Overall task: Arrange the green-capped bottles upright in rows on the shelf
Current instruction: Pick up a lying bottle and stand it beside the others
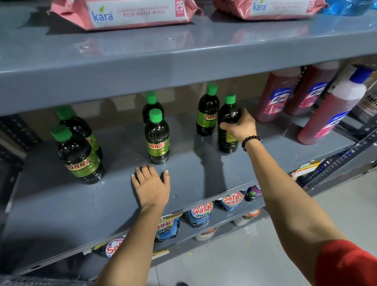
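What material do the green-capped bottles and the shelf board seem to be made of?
Green-capped bottles: probably clear glossy plastic, since dark liquid shows through and highlights glint on the shoulders. Shelf board: likely grey painted metal, smooth and slightly reflective, with perforated uprights beside it.

The shelf (56, 204) looks like grey painted metal, smooth with a dull sheen. The green-capped bottles (157, 142) are glossy dark plastic with shiny labels. The pink wipe packs (125, 11) are crinkled plastic film
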A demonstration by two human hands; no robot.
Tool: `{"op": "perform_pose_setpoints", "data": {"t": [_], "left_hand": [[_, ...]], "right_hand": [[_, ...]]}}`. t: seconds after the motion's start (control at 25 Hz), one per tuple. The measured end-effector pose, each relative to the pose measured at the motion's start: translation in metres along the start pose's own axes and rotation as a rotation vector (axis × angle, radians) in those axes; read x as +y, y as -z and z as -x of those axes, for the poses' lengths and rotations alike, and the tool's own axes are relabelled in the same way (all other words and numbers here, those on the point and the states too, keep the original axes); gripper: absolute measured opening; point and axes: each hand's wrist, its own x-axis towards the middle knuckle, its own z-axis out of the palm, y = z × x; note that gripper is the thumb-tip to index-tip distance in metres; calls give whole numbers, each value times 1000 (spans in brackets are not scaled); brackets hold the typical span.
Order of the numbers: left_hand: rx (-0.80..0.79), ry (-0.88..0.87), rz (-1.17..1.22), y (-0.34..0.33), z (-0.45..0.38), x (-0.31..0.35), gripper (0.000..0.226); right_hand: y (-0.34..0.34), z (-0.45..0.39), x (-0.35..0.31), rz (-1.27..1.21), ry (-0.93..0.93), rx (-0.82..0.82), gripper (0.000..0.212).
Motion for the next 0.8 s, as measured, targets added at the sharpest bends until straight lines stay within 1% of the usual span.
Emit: {"op": "perform_pose_setpoints", "data": {"t": [0.12, 0.2, 0.28, 0.32, 0.36, 0.4, 0.44, 0.48, 0.56, 0.6, 0.68, 0.72, 0.8], "left_hand": [[-1, 3, 22, 1, 0, 0, 64], [1, 5, 20, 1, 0, -1, 64], [2, 11, 27, 2, 0, -1, 63], [-5, 9, 29, 2, 0, -1, 63], [-8, 6, 23, 2, 0, -1, 63], [-6, 4, 17, 2, 0, -1, 63], [-6, 3, 17, 2, 0, -1, 63], [-8, 3, 21, 2, 0, 0, 63], [-6, 1, 29, 2, 0, -1, 63], [0, -1, 30, 2, 1, -1, 63], [7, 0, 31, 2, 1, 0, 63], [5, 2, 31, 2, 0, -1, 63], [-3, 1, 28, 2, 0, -2, 63]], "right_hand": [[-12, 10, -7, -166, -10, -103, 59], [-19, 11, -8, -156, -33, -173, 64], [-18, 6, -17, -87, -46, -260, 81], [-15, 4, -25, -72, -45, -247, 91], [-12, 3, -33, -68, -16, -181, 96], [-10, 4, -43, -51, 43, -87, 93], [-8, 5, -51, 8, 119, -6, 85], [-7, 6, -59, 120, 188, 29, 77], [-9, 9, -68, 384, 283, -10, 66], [-9, 10, -71, 468, 310, -38, 60], [-7, 8, -76, 531, 329, -82, 44], [-5, 8, -77, 538, 336, -109, 40], [2, 5, -80, 530, 364, -157, 44]]}}
